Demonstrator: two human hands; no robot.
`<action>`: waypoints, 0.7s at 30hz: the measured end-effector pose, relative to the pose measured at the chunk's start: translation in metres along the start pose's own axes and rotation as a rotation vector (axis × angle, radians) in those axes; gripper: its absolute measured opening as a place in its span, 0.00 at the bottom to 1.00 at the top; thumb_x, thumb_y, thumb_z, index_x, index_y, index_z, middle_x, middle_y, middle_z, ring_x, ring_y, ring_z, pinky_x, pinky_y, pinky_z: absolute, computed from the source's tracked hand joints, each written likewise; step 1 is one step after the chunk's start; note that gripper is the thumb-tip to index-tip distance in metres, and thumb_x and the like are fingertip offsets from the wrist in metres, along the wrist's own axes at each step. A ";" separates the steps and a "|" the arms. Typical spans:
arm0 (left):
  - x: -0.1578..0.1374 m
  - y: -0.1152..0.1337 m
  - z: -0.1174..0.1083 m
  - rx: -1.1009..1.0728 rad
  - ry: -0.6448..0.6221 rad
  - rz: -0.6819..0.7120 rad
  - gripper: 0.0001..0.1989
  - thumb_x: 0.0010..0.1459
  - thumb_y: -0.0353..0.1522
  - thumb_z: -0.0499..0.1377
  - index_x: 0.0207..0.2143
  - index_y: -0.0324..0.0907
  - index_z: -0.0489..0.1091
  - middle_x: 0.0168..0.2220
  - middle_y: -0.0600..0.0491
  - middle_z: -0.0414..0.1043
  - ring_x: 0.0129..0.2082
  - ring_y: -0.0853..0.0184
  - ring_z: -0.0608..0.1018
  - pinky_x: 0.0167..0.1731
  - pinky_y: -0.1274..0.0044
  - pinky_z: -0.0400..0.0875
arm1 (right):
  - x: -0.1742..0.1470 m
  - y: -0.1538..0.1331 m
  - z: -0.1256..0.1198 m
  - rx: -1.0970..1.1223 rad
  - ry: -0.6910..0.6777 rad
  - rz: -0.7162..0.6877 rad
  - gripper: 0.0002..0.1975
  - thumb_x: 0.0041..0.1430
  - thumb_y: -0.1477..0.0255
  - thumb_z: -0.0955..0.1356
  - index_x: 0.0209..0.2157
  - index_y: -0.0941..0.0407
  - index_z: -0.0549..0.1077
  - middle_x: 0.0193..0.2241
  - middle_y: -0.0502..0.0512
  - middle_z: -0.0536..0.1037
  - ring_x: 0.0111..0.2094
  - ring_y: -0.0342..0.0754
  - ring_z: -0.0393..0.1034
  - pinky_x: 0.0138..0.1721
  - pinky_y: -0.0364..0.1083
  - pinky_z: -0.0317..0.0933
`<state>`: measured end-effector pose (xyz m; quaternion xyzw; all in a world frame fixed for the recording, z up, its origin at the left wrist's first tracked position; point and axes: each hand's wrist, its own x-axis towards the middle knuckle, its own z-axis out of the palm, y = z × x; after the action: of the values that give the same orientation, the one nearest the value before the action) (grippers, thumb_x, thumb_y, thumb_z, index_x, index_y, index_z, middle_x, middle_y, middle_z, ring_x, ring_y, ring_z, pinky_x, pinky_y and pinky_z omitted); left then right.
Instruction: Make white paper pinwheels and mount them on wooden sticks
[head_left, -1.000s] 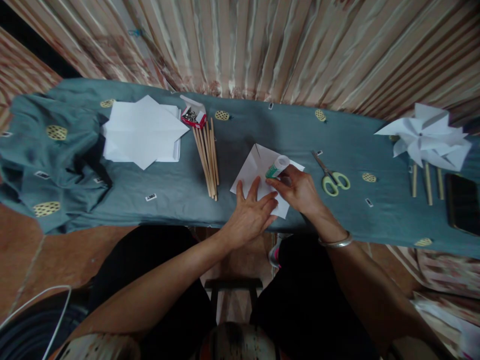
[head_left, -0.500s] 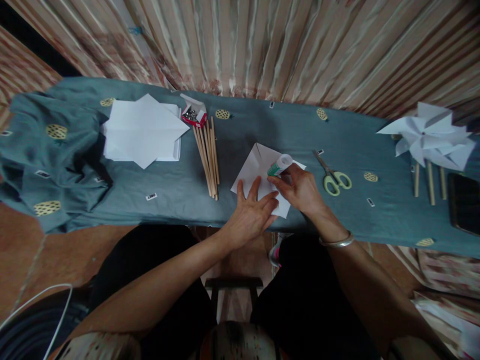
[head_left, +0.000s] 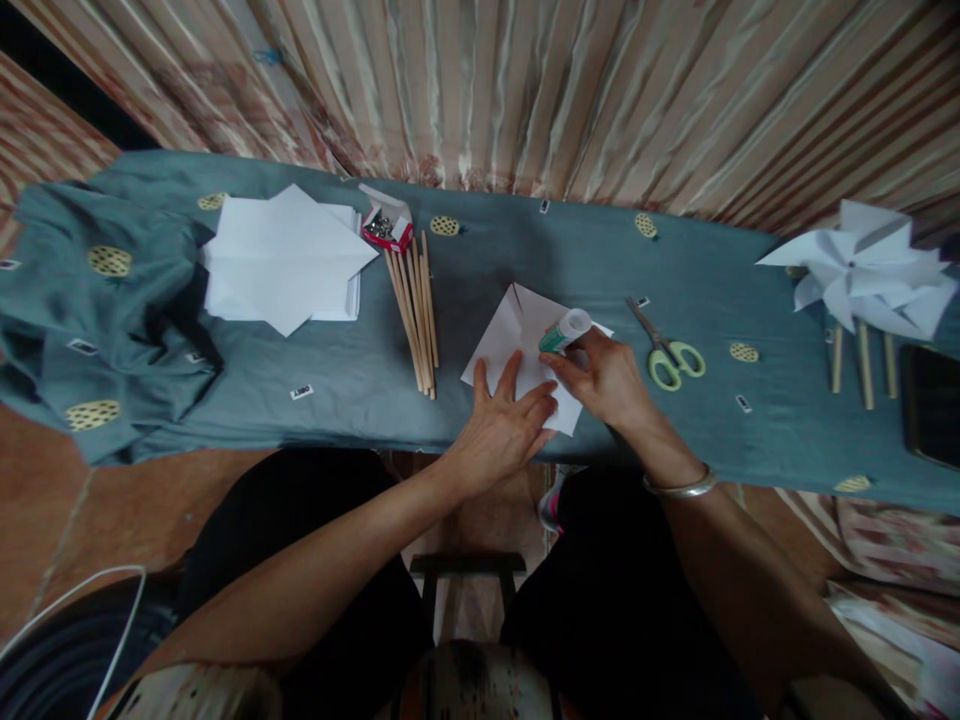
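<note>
A square of white paper (head_left: 491, 345) with cuts and creases lies in front of me at the table's near edge. My left hand (head_left: 502, 425) rests on it with fingers spread, pressing it down. In my right hand (head_left: 604, 375) is a glue stick (head_left: 559, 333) with a green label, tilted over the paper; its lower end is hidden by the fingers, so contact with the sheet cannot be made out. To the right of that hand lie scissors (head_left: 666, 360) with light green handles, slightly spread.
Wooden sticks (head_left: 412, 320) lie left of the paper, below a small red box of metal pins (head_left: 388, 228). Farther left is a stack of white paper (head_left: 277, 265). Paper pinwheels (head_left: 862, 265) and a dark phone (head_left: 930, 400) are at right on the teal cloth (head_left: 337, 420).
My right hand has shifted slightly right with the glue stick. My left hand stays in place on the paper.
</note>
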<state>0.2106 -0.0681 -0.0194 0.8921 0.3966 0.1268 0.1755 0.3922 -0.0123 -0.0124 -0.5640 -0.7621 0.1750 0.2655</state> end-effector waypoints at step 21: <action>-0.001 0.000 0.000 -0.003 -0.007 0.008 0.18 0.68 0.39 0.49 0.53 0.41 0.69 0.63 0.46 0.64 0.69 0.43 0.50 0.60 0.36 0.40 | -0.003 -0.004 -0.004 0.037 -0.051 0.037 0.10 0.58 0.62 0.68 0.33 0.55 0.72 0.27 0.54 0.75 0.28 0.49 0.68 0.31 0.47 0.61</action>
<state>0.2103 -0.0685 -0.0199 0.8938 0.3924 0.1250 0.1775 0.3919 -0.0169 -0.0077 -0.5685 -0.7546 0.2084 0.2531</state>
